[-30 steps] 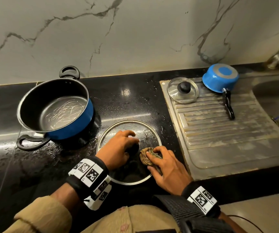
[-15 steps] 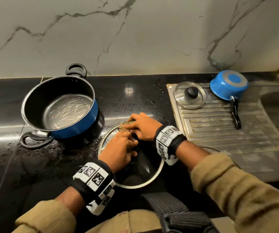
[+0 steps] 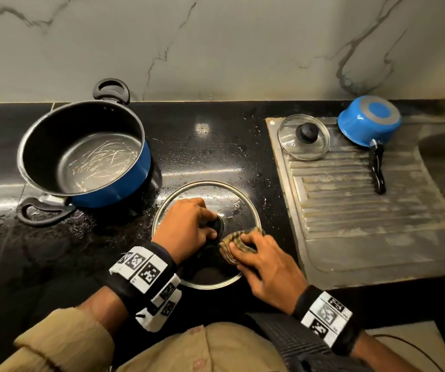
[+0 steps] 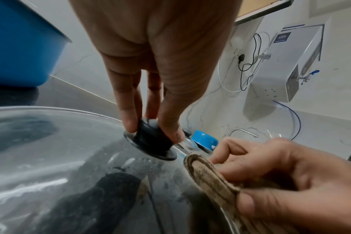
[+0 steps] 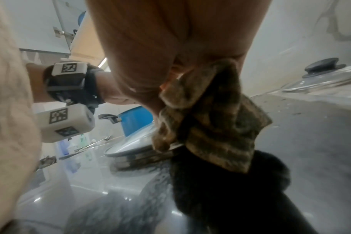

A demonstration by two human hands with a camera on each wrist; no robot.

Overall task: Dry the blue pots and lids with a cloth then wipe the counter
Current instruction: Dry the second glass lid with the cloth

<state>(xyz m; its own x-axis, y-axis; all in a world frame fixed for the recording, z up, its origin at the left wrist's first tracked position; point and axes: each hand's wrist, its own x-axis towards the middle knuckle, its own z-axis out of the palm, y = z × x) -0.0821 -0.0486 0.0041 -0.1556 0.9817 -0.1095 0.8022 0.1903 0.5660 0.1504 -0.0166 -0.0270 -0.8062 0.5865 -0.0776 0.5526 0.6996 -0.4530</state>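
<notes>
Head view: you are mid-step on drying the big lid [image 3: 232,200], which lies flat on the black surface [image 3: 205,146] just in front of you. Your left hand [image 3: 186,226] has its grip clenched round the lid's knob [image 3: 217,226]; your right hand [image 3: 267,264] grasps the bunched cloth [image 3: 233,244] and presses it on the glass just beside the knob. The pot [image 3: 87,157] stands upright to the left, near the lid; nothing lies in it, though its floor shows streaks (wet or scratched, I cannot tell). On the drainboard [image 3: 363,216] to the right, well apart, sit the small lid [image 3: 304,136] and, just beside it, the upturned saucepan [image 3: 369,120], so its contents cannot be inspected. Droplets speckle the surface around the big lid.

Left wrist view: thumb and fingers [image 4: 128,117] pinch the knob; the cloth's folded edge meets the glass, where smears remain.

Right wrist view: the cloth hangs crumpled from your curled fingers onto the lid's near rim.

Judgement: next, sweep the cloth around the remaining glass and rim while holding the knob steady; the drainboard items and the surface appear untreated.
</notes>
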